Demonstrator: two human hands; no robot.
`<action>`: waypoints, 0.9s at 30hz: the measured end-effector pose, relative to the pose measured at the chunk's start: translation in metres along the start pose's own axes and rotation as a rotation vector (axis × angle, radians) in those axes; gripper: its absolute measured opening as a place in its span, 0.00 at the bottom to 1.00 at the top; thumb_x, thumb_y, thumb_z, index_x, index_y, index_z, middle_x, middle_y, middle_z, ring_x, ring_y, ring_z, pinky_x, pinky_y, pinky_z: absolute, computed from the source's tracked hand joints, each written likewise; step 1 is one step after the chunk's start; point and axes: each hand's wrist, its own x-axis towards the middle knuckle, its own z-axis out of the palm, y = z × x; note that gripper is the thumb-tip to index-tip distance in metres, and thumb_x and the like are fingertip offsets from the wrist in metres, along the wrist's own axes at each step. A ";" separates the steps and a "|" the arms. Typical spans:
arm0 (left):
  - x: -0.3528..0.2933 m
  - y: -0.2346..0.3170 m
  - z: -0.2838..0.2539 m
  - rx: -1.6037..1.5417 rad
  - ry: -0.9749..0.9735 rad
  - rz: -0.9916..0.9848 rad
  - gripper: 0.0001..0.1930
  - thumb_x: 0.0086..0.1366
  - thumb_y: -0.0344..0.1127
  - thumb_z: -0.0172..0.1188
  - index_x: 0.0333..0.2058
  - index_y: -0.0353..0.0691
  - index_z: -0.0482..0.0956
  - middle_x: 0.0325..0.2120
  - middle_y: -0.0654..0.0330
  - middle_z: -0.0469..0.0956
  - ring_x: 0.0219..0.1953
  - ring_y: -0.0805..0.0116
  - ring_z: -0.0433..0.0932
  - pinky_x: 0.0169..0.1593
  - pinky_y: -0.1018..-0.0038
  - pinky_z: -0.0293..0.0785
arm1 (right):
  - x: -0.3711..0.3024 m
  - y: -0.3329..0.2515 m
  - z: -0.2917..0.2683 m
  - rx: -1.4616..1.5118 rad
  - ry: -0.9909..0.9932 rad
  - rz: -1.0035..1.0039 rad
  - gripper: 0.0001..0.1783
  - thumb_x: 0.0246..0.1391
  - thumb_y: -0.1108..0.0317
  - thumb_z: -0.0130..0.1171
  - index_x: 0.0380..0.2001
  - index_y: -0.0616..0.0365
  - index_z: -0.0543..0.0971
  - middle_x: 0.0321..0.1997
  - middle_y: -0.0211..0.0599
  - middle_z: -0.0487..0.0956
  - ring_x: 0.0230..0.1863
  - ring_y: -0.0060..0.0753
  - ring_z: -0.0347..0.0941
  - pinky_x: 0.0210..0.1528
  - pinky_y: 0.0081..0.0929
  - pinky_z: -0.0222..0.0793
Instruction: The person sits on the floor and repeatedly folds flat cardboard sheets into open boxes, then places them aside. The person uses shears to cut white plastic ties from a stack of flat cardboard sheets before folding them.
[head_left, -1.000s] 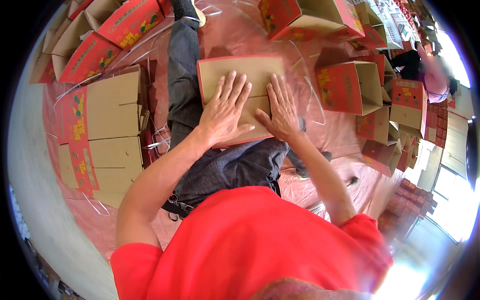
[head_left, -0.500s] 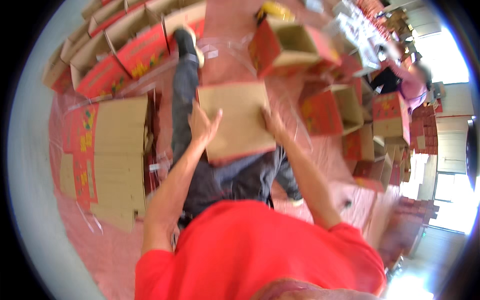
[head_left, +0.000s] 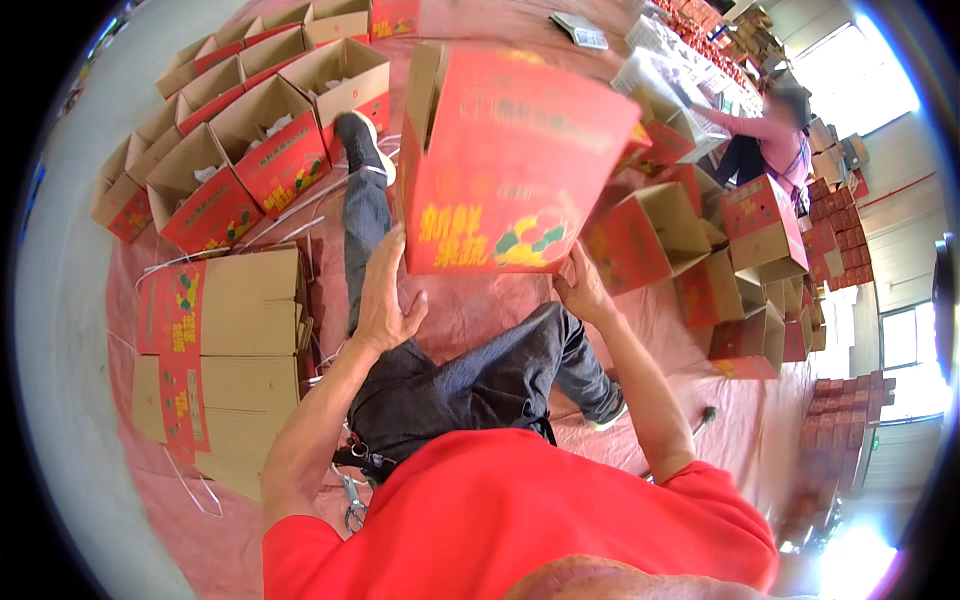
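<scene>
A red and brown cardboard box (head_left: pixel 520 150) with yellow and green print is raised in front of me, tilted, its printed side facing me. An opening shows along its upper left edge. The fingers of my left hand (head_left: pixel 385 305) lie along its lower left corner, thumb apart from the board. At the lower right corner, my right hand (head_left: pixel 588 288) has its fingers against the box. The box is held between the two hands, above my bent legs. Beside my left arm lies a stack of flattened cardboard boxes (head_left: pixel 250 320).
Rows of open boxes (head_left: pixel 275 140) stand at the far left. More open boxes (head_left: pixel 655 230) are piled at the right. A person in pink (head_left: pixel 780 150) sits beyond them, near white crates (head_left: pixel 655 75). Scissors (head_left: pixel 353 505) lie by my left hip. Red sheeting (head_left: pixel 470 320) covers the floor.
The box has moved up and away from my lap and turned; its plain brown face was toward me, now its red printed side is. Both hands have shifted to its lower corners.
</scene>
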 end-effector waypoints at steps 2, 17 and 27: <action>-0.044 -0.016 0.006 -0.094 -0.056 -0.122 0.41 0.69 0.40 0.63 0.75 0.31 0.59 0.74 0.38 0.62 0.77 0.38 0.61 0.78 0.51 0.56 | -0.028 0.030 0.006 -0.058 -0.112 -0.015 0.42 0.59 0.76 0.66 0.75 0.63 0.62 0.70 0.58 0.74 0.77 0.59 0.66 0.74 0.48 0.65; 0.022 -0.030 0.092 0.208 0.087 -0.338 0.48 0.67 0.44 0.70 0.78 0.36 0.55 0.74 0.38 0.62 0.77 0.41 0.59 0.80 0.49 0.50 | 0.055 0.012 0.050 -0.235 0.213 0.080 0.47 0.65 0.59 0.67 0.78 0.64 0.55 0.81 0.57 0.61 0.81 0.55 0.57 0.81 0.45 0.53; 0.028 -0.054 0.069 0.551 -0.480 -0.015 0.07 0.68 0.29 0.56 0.35 0.44 0.84 0.28 0.58 0.87 0.39 0.57 0.88 0.72 0.40 0.64 | 0.074 -0.035 0.063 -0.088 -0.452 0.051 0.15 0.67 0.61 0.63 0.46 0.64 0.84 0.33 0.53 0.87 0.39 0.61 0.85 0.45 0.49 0.79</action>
